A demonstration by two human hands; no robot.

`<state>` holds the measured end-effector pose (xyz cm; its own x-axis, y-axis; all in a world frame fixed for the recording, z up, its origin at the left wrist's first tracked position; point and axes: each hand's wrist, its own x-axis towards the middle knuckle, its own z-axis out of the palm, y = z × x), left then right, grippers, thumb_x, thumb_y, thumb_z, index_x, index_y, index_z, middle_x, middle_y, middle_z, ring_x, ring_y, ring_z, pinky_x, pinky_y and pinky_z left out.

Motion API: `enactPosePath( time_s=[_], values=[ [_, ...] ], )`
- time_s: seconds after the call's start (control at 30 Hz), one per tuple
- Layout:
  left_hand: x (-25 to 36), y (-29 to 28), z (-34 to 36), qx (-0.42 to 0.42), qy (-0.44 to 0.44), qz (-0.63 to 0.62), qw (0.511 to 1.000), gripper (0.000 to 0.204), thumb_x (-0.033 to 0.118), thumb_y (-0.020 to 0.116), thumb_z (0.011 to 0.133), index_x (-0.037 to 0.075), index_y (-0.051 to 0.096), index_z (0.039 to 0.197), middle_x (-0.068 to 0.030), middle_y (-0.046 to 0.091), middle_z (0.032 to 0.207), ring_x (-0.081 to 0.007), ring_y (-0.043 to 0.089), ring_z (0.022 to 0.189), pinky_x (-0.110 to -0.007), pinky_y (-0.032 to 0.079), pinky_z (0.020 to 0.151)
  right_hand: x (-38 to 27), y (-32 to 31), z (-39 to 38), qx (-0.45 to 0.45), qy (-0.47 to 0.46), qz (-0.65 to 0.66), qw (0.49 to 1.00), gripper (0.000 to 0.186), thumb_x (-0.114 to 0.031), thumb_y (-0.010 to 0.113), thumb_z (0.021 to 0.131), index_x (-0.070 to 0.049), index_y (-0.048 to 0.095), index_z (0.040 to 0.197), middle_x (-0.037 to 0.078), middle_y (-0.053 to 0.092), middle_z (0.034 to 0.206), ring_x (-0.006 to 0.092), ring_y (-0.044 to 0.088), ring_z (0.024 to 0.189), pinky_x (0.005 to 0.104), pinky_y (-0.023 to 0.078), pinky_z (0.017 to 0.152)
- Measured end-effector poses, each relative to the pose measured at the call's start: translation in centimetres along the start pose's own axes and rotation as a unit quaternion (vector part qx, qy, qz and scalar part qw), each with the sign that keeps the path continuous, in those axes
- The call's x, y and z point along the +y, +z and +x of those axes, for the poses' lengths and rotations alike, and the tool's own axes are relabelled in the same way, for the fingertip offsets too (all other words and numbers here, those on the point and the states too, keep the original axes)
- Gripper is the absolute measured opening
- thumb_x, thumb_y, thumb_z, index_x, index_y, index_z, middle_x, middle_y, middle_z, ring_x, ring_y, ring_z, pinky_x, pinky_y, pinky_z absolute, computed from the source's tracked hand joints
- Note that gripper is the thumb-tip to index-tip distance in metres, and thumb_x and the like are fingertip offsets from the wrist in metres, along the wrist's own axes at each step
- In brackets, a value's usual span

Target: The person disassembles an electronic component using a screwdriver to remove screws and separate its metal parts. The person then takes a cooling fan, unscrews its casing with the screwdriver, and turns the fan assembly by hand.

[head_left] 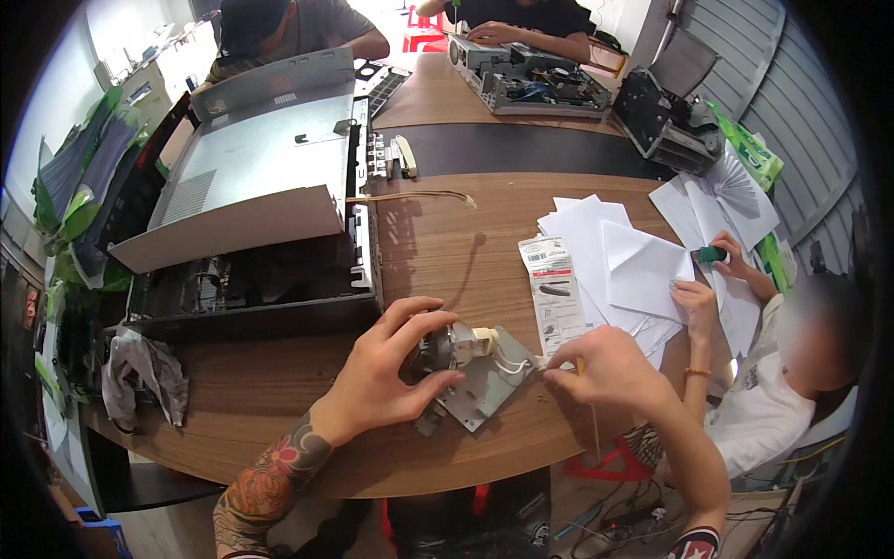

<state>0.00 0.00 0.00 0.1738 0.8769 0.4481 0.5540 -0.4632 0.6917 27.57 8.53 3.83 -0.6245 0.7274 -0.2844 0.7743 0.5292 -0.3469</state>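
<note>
1. The lamp [453, 348] is near the front edge of the brown table [438, 252], by a flat metal plate [486, 396].
2. The left hand [382, 377] curves around the lamp, fingers on top and thumb below, holding it.
3. The right hand [605, 368] bends down; its finger and thumb pinch the end of the white wires [510, 364].
4. By the table's left edge, a black case [251, 326] carries a big bent metal sheet [270, 154].
5. At the far edge, an open silver case [494, 88] has wires and dark parts inside.
</note>
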Motion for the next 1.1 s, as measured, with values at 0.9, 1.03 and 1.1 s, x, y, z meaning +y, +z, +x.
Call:
enactPosePath(
  time_s=[0.9, 1.03, 1.1],
  values=[
    [1.7, -1.7, 0.1, 0.043, -0.004, 0.022, 0.999, 0.055, 0.015, 0.082, 0.069, 0.003, 0.06, 0.118, -0.0156, 0.057, 0.113, -0.0298, 0.063, 0.098, -0.036, 0.053, 0.082, 2.8, -6.6, 1.0, 0.115, 0.056, 0.075, 0.989, 0.041, -0.04, 0.072, 0.081, -0.001, 0.07, 0.067, 0.01, 0.062, 0.056, 0.0159, 0.061, 0.052, 0.0268, 0.045, 0.052],
    [3.2, -2.5, 0.2, 0.068, 0.022, 0.041, 0.997, 0.055, 0.015, 0.083, 0.069, 0.003, 0.06, 0.118, -0.0157, 0.058, 0.113, -0.0282, 0.063, 0.099, -0.035, 0.053, 0.082, 4.5, -7.0, 3.6, 0.282, -0.035, 0.39, 0.876, 0.038, -0.034, 0.07, 0.088, -0.008, 0.058, 0.063, -0.001, 0.048, 0.052, 0.0074, 0.043, 0.042, 0.0235, 0.032, 0.043],
    [3.5, -2.3, 0.4, 0.065, 0.032, 0.042, 0.996, 0.056, 0.016, 0.084, 0.069, 0.002, 0.06, 0.118, -0.0165, 0.059, 0.116, -0.0278, 0.063, 0.102, -0.034, 0.053, 0.083, 5.6, -4.9, 7.2, 0.332, -0.122, 0.668, 0.655, 0.036, -0.033, 0.068, 0.09, -0.008, 0.055, 0.068, -0.002, 0.045, 0.05, 0.007, 0.04, 0.04, 0.0221, 0.029, 0.04]
  ],
)
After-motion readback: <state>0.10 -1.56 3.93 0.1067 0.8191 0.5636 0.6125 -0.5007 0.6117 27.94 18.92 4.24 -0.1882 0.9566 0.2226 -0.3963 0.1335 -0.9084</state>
